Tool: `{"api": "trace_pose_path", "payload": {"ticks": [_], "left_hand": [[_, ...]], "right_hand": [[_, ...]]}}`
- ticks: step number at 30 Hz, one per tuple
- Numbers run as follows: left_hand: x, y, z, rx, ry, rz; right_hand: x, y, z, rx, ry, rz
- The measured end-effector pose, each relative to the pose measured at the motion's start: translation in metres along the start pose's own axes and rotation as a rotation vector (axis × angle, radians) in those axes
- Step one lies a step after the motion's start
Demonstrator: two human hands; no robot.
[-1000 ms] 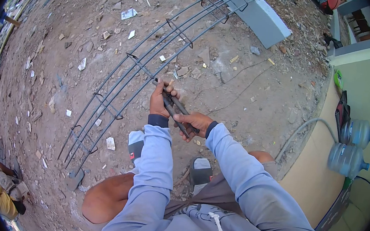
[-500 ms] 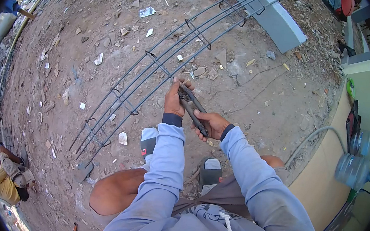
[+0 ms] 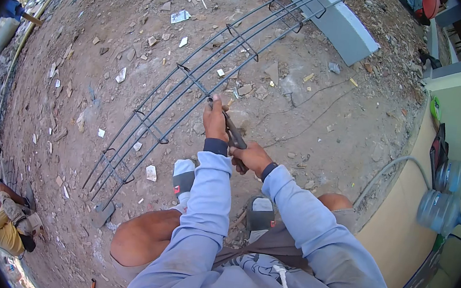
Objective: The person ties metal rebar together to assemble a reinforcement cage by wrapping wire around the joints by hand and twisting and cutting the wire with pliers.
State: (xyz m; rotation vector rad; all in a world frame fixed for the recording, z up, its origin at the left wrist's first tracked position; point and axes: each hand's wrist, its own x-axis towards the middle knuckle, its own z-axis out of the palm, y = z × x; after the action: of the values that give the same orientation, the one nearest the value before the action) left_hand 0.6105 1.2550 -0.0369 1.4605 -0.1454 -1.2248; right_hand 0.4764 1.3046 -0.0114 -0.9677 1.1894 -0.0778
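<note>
My left hand (image 3: 215, 123) is closed around the upper end of dark metal pincers (image 3: 234, 132). Its fingertips are right at a stirrup joint on the near bar of a long rebar cage (image 3: 156, 131); whether they touch the steel I cannot tell. My right hand (image 3: 252, 158) is wrapped round the lower end of the pincers' handles, which lie close together. The jaws are hidden by my left fingers. The cage lies diagonally on the ground, its several long bars joined by bent stirrups.
A grey concrete beam (image 3: 335, 28) lies under the cage's far end. Clear water jugs (image 3: 441, 212) and a grey hose (image 3: 388, 170) are on the right. Stones and tile pieces litter the dirt. Another person (image 3: 9, 222) crouches at the lower left.
Both hands have shifted slightly left, and my left fingers are now at the cage's joint. My right hand has moved up the pincers, whose handles have come together.
</note>
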Motion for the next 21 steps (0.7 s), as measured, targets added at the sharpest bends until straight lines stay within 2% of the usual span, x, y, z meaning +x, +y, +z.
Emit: {"api": "trace_pose_path", "payload": {"ticks": [1,4,6,9,12,21], "left_hand": [[0.002,0.005,-0.011,-0.042,-0.035,-0.018],[0.014,-0.001,-0.024,-0.124,-0.063,-0.008],[0.021,-0.015,-0.028,-0.231,-0.030,-0.057],[0.025,-0.028,-0.043,-0.362,-0.230,-0.172],[0.024,-0.032,-0.051,-0.399,-0.278,-0.210],[0.008,-0.012,-0.048,-0.635,-0.480,-0.210]], "right_hand": [[-0.008,-0.009,-0.007,0.354,-0.247,0.129],[-0.007,-0.008,-0.027,0.573,-0.497,0.169],[-0.004,-0.004,-0.026,0.555,-0.497,0.161],[-0.006,0.000,-0.021,0.484,-0.457,0.157],[-0.003,0.005,-0.023,0.420,-0.458,0.105],[-0.003,-0.004,-0.029,0.417,-0.567,-0.027]]}}
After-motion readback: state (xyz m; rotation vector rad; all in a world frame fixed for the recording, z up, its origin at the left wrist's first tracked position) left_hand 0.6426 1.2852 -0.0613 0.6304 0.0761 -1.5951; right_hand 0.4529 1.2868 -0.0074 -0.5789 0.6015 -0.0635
